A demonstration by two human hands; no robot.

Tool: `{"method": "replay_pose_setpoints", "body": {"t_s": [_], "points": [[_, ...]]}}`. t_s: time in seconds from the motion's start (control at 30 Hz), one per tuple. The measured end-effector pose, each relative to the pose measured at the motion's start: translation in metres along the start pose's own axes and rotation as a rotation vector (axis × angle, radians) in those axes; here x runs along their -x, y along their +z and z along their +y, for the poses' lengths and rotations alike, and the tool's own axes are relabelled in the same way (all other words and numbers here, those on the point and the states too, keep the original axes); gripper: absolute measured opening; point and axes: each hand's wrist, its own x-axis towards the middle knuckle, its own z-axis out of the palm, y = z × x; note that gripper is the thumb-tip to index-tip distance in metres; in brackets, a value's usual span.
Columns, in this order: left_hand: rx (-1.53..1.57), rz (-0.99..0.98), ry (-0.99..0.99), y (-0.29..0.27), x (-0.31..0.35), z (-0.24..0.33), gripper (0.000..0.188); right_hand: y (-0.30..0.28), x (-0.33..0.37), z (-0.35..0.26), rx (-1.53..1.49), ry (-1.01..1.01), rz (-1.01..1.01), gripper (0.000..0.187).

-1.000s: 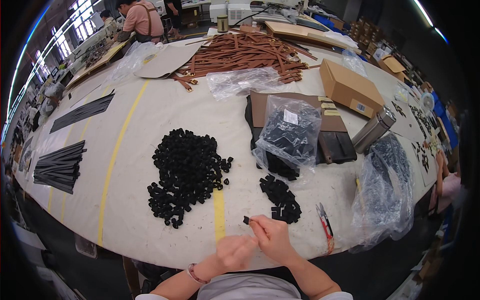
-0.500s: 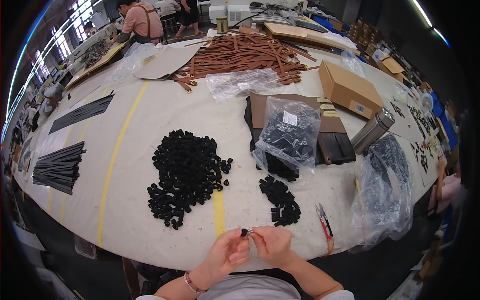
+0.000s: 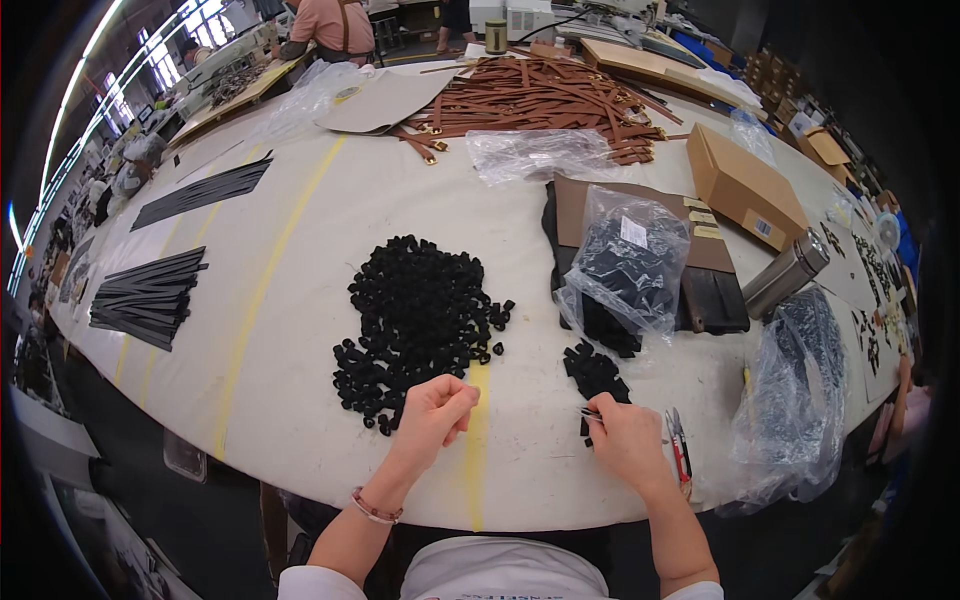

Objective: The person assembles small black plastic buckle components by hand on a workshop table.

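My left hand (image 3: 435, 415), with a bracelet at its wrist, is at the near right edge of a large heap of small black loops (image 3: 415, 310). Its fingers are curled together, and whatever may be inside them is hidden. My right hand (image 3: 628, 440) grips thin silver tweezers (image 3: 591, 412), whose tips point left over the near end of a smaller pile of short black strip pieces (image 3: 592, 370). Whether the tips pinch a piece I cannot tell. Right of that hand lie thread snips (image 3: 679, 450) with red on the handle.
Beyond the small pile, a plastic bag of black pieces (image 3: 630, 250) lies on brown and black material. To the right are a steel flask (image 3: 787, 275), a cardboard box (image 3: 745, 188) and another filled bag (image 3: 790, 390). Brown buckled straps (image 3: 550, 100) are heaped far off; dark strips (image 3: 150, 300) lie left.
My hands were together at the near edge, with a black loop and the tweezers between them. They have parted: left toward the large heap, right to the small pile. The view has shifted.
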Motion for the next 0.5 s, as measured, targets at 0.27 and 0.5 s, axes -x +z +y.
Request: {"method": "replay_pose_setpoints", "body": {"t_s": [0.27, 0.5], "points": [[0.766, -0.281, -0.308, 0.022, -0.006, -0.006, 0.018, -0.004, -0.011, 0.001, 0.002, 0.052, -0.114, 0.012], [0.797, -0.303, -0.337, 0.038, -0.009, -0.006, 0.018, -0.004, -0.014, 0.003, 0.079, -0.010, -0.155, 0.011]]}}
